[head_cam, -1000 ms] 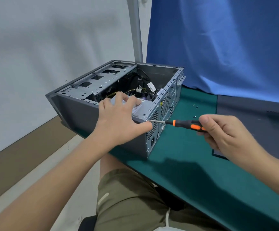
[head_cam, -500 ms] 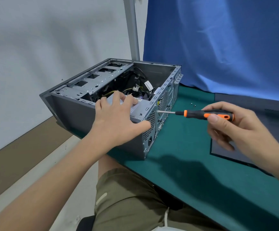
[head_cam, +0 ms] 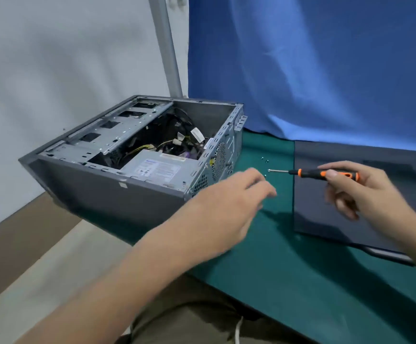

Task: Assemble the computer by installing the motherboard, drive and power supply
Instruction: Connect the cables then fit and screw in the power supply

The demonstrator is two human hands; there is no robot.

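The open grey computer case (head_cam: 107,192) lies on its side at the left end of the green table (head_cam: 289,269). A grey power supply (head_cam: 162,167) with a white label sits in its near right corner, with cables behind it. My left hand (head_cam: 229,209), blurred, hovers over the table just right of the case, fingers loosely extended and holding nothing. My right hand (head_cam: 358,194) grips the black and orange screwdriver (head_cam: 313,173), whose tip points left in the air near a few small screws (head_cam: 264,160) on the table.
The grey side panel (head_cam: 346,212) of the case lies flat on the right of the table under my right hand. A blue cloth (head_cam: 313,65) hangs behind. A grey pole (head_cam: 167,45) stands behind the case. The table's edge runs close to my lap.
My left hand has left the power supply and moved right, past the case's rear. My right hand has pulled the screwdriver away from the case, to the right.
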